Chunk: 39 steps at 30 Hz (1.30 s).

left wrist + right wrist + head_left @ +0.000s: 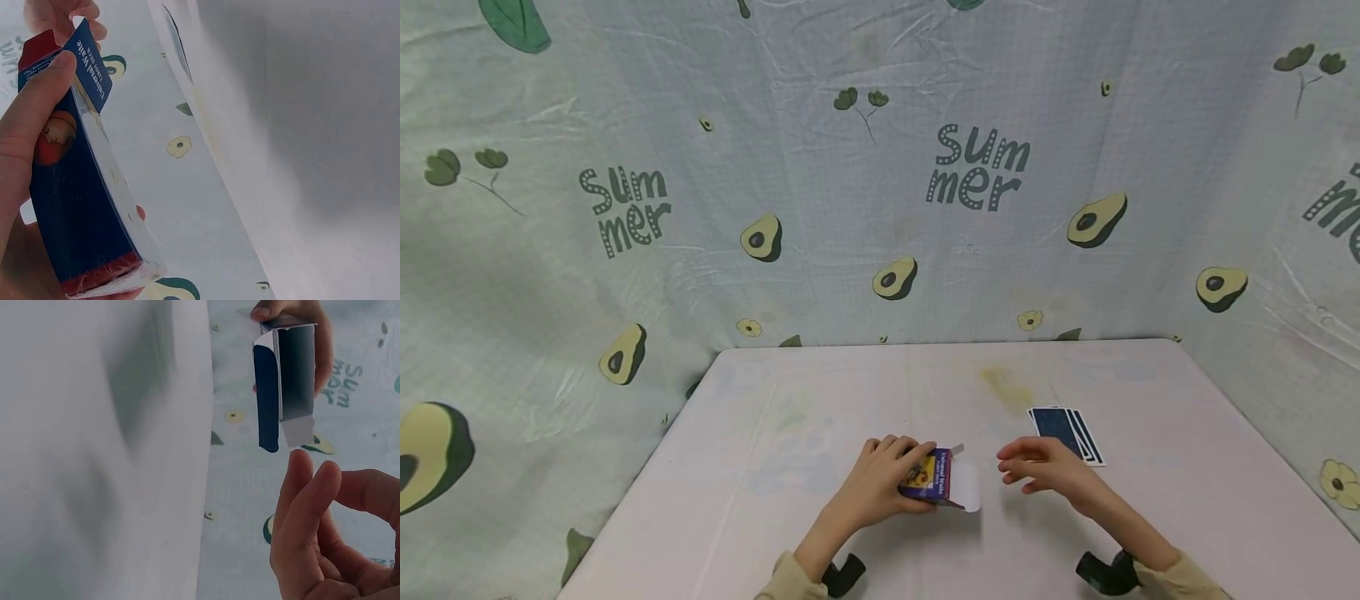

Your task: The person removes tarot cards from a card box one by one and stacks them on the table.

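My left hand (pixel 880 483) grips a tarot card box (pixel 940 473) above the table, thumb on one side and fingers on the other. In the left wrist view, the blue box (pixel 87 212) bears "Universal Waite" lettering and a printed face. Its end flap stands open toward my right hand. From the right wrist, the box's dark, hollow inside (pixel 297 375) shows, with the flaps folded out. My right hand (pixel 1052 471) hovers just right of the box, fingers loosely bent and holding nothing. Behind it, several blue-backed cards (pixel 1063 429) lie overlapping on the table.
The white table (pixel 820 383) carries faint stains. A pale cloth (pixel 820 167) printed with avocados and "summer" hangs behind and at both sides. Dark wrist-camera mounts (pixel 1108 573) sit beneath both wrists, near the beige sleeves.
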Available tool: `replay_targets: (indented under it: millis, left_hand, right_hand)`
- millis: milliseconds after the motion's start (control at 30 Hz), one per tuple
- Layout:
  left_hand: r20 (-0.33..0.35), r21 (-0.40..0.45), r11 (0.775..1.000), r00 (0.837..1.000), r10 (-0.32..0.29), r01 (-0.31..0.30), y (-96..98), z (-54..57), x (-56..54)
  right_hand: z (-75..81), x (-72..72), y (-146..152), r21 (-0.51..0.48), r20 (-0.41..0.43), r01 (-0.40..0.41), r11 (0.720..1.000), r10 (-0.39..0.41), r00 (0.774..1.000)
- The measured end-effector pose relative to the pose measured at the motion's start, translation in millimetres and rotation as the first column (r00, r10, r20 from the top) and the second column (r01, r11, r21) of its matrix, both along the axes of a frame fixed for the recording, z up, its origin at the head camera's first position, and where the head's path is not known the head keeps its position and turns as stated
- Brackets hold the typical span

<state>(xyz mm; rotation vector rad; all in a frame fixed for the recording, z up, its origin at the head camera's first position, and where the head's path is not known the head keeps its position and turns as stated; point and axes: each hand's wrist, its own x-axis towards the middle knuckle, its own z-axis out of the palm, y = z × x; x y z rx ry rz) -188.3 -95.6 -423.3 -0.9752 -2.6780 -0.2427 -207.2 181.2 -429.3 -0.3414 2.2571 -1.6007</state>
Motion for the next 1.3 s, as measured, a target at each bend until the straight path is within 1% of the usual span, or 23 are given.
replay_targets:
  millis: [167, 267, 500, 700, 833, 933, 1133, 1300]
  left_hand:
    - [0.007, -0.015, 1.000, 1.000, 0.002, -0.002, 2.8, 0.3, -0.3]
    - [0.012, -0.012, 1.000, 1.000, 0.003, -0.003, 4.6, 0.6, -0.2]
    - [-0.008, -0.011, 1.000, 1.000, -0.002, 0.002, 7.3, -0.8, 0.3]
    - [-0.040, -0.007, 1.000, 0.999, -0.009, 0.009, 9.0, -2.5, 1.2]
    - [-0.044, 0.000, 1.000, 0.999, -0.007, 0.007, 9.7, -3.0, 2.5]
    - [-0.040, 0.006, 1.000, 0.999, -0.005, 0.005, 10.1, -3.3, 3.3]
    - [-0.044, 0.011, 1.000, 0.999, -0.014, 0.014, 10.1, -5.0, 4.0]
    - [-0.037, 0.006, 1.000, 0.999, -0.029, 0.029, 10.2, -4.2, 5.2]
  right_hand:
    - [3.3, 2.0, -8, -0.014, 0.005, -0.021, 1.000, 0.022, 1.000]
    - [2.7, 2.0, -12, -0.030, 0.012, -0.041, 0.999, 0.042, 0.999]
    - [-2.3, 1.1, -22, -0.070, 0.034, -0.103, 0.992, 0.106, 0.994]
    - [-2.8, 3.0, -29, -0.087, 0.054, -0.126, 0.988, 0.131, 0.990]
    - [-1.6, 4.9, -33, -0.085, 0.065, -0.115, 0.990, 0.120, 0.991]
    - [-2.1, 5.2, -36, -0.068, 0.069, -0.090, 0.994, 0.094, 0.993]
    - [-7.5, 3.3, -41, -0.031, 0.084, -0.042, 0.999, 0.044, 0.996]
    - [-10.7, 3.8, -45, 0.004, 0.089, -0.016, 1.000, 0.016, 0.996]
